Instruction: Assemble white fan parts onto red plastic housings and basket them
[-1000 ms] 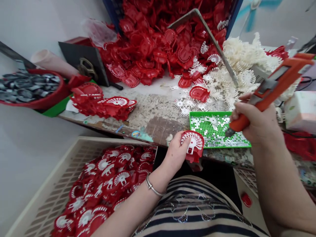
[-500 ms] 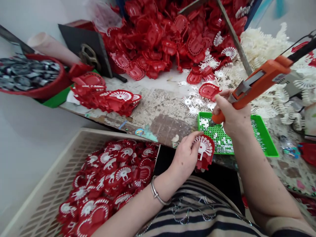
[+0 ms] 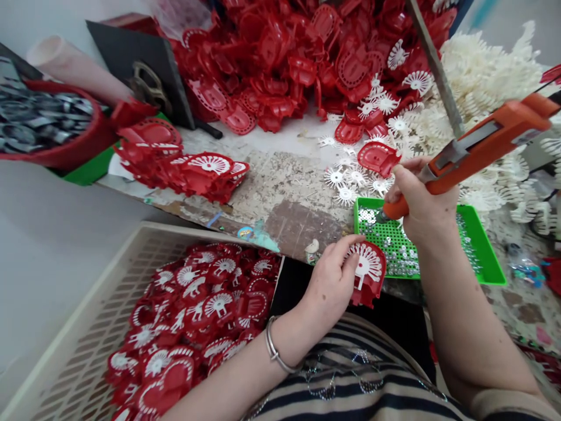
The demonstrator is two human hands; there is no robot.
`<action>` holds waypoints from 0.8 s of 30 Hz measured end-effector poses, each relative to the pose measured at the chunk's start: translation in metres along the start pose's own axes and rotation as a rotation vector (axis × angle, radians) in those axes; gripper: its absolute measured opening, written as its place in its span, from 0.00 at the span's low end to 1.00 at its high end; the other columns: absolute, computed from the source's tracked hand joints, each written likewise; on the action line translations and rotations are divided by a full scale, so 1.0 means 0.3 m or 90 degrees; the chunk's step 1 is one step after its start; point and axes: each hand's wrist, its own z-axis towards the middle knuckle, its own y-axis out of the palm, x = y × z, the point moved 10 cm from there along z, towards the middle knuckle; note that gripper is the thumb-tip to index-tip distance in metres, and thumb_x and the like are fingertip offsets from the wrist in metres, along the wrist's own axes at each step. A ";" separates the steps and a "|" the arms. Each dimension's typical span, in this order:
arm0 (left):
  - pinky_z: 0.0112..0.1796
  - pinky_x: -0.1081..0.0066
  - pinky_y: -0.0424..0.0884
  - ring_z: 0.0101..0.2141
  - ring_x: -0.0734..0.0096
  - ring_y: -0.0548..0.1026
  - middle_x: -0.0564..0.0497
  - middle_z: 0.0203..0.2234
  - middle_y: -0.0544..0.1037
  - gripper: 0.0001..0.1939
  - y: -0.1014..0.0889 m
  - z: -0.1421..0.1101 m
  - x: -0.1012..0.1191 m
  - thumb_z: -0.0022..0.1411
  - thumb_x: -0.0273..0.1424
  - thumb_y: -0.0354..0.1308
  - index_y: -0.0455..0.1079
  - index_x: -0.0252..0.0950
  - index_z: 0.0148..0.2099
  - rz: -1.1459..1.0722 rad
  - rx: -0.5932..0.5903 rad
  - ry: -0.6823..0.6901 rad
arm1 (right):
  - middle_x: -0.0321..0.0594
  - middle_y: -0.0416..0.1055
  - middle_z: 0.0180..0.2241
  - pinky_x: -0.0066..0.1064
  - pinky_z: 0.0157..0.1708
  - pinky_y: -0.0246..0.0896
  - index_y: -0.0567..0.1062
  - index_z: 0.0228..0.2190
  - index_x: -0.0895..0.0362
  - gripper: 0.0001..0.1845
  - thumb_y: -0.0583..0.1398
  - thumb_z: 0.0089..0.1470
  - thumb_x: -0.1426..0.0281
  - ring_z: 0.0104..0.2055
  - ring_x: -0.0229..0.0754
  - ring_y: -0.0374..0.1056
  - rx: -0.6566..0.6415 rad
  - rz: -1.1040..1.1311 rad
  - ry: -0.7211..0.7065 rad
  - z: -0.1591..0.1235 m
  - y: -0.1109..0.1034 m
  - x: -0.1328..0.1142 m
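Observation:
My left hand [image 3: 332, 282] grips a red plastic piece with a white fan-shaped insert [image 3: 368, 272], held at the table's front edge just below the green tray [image 3: 484, 257]. My right hand [image 3: 423, 202] is wrapped round an orange electric screwdriver [image 3: 477, 149]. Its tip touches the left part of the green tray, which holds many small silver screws.
A beige crate [image 3: 87, 333] at lower left holds several assembled red-and-white pieces. Loose red shells [image 3: 298, 58] pile at the back, white fan parts [image 3: 482, 88] at the right. A stack of red pieces [image 3: 184, 166] and a red bowl of metal parts [image 3: 44, 126] sit left.
My right hand brought the screwdriver down and left, from above the tray's right side to its left part. My left hand and the red piece barely moved.

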 end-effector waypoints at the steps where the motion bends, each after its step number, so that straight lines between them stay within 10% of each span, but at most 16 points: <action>1: 0.57 0.60 0.64 0.53 0.65 0.71 0.46 0.51 0.75 0.18 0.000 0.000 0.001 0.65 0.27 0.48 0.68 0.37 0.55 0.002 -0.001 -0.001 | 0.26 0.63 0.16 0.29 0.20 0.63 0.70 0.30 0.54 0.11 0.65 0.46 0.65 0.17 0.35 0.64 0.003 -0.003 -0.003 0.001 -0.002 -0.001; 24: 0.58 0.59 0.63 0.53 0.64 0.71 0.46 0.51 0.75 0.17 0.000 -0.004 0.000 0.65 0.27 0.48 0.68 0.37 0.55 -0.001 -0.008 -0.026 | 0.26 0.62 0.15 0.30 0.19 0.62 0.69 0.28 0.53 0.11 0.65 0.44 0.65 0.17 0.34 0.62 0.019 -0.013 0.002 -0.003 -0.003 -0.012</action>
